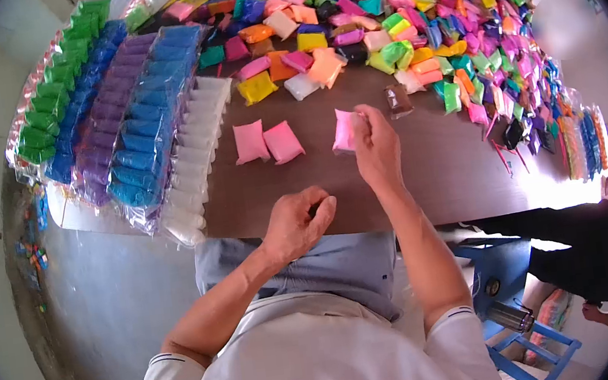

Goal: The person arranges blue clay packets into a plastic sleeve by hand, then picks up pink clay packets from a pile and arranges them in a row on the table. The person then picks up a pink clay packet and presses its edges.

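Note:
My right hand pinches a small pink packet by its right side, over the brown tabletop. My left hand rests at the table's near edge, its fingers curled in and nothing showing in them. Between the hands and the big pile, two more pink packets, one on the left and one on the right, lie side by side, touching or nearly so. A dark brown packet lies just to the right of my right hand.
A heap of many-coloured packets covers the table's far side and right. Strips of green, purple, blue and white packets line the left. A person in dark clothes is at the right, near a blue metal frame.

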`<state>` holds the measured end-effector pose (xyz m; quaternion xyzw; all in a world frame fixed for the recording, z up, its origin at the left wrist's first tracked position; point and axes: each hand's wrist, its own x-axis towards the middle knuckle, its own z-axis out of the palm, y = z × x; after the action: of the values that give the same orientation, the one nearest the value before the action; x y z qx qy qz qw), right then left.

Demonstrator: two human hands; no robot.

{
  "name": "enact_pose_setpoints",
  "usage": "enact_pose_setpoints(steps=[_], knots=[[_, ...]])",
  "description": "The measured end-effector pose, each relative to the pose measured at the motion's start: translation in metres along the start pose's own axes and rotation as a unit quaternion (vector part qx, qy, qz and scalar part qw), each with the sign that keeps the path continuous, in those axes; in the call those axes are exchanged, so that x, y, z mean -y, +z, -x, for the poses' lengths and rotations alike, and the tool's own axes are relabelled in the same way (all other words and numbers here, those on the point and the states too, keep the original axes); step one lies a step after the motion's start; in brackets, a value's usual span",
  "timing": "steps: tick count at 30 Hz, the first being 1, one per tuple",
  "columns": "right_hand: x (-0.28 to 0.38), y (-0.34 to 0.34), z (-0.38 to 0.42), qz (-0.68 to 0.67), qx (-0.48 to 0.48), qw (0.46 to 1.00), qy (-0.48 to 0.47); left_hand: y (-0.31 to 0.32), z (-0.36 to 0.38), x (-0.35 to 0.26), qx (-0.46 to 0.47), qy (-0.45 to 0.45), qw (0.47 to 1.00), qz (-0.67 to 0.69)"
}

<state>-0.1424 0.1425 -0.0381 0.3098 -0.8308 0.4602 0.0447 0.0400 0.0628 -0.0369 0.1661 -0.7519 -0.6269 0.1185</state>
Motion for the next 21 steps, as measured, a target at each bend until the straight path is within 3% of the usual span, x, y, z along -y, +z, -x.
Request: enact_pose_setpoints(steps=[1, 3, 4, 6, 10, 12, 13, 15, 21], knots=[[0.002, 0.005, -0.004, -0.001, 0.005, 1.000, 0.000, 0.000, 0.000, -0.001, -0.004, -0.004, 1.000, 0.001], [0.010, 0.011, -0.008, 0.041, 0.125, 0.990, 0.042, -0.003, 0.001, -0.005, 0.027, -0.019, 0.999, 0.016], [0.009, 0.015, -0.009, 0.042, 0.130, 0.990, 0.041, -0.004, 0.001, -0.005, 0.023, -0.022, 0.999, 0.019], [0.010, 0.018, -0.011, 0.067, 0.123, 0.989, -0.057, -0.006, 0.002, -0.004, 0.036, -0.006, 0.998, 0.041], [0.027, 0.007, -0.025, 0.168, 0.135, 0.975, -0.047, -0.005, 0.001, -0.003, 0.034, 0.003, 0.997, 0.063], [0.030, 0.002, -0.036, 0.159, 0.077, 0.939, -0.296, -0.007, 0.001, -0.006, 0.039, 0.018, 0.999, 0.016], [0.033, 0.006, -0.036, 0.160, 0.077, 0.938, -0.296, -0.008, 0.001, -0.006, 0.039, 0.019, 0.999, 0.017], [0.045, 0.018, -0.034, 0.078, 0.204, 0.899, -0.379, -0.009, 0.001, -0.008, 0.045, 0.030, 0.999, 0.007], [0.062, 0.064, -0.028, 0.090, 0.268, 0.874, -0.396, -0.008, 0.001, -0.001, 0.031, 0.043, 0.999, -0.003]])
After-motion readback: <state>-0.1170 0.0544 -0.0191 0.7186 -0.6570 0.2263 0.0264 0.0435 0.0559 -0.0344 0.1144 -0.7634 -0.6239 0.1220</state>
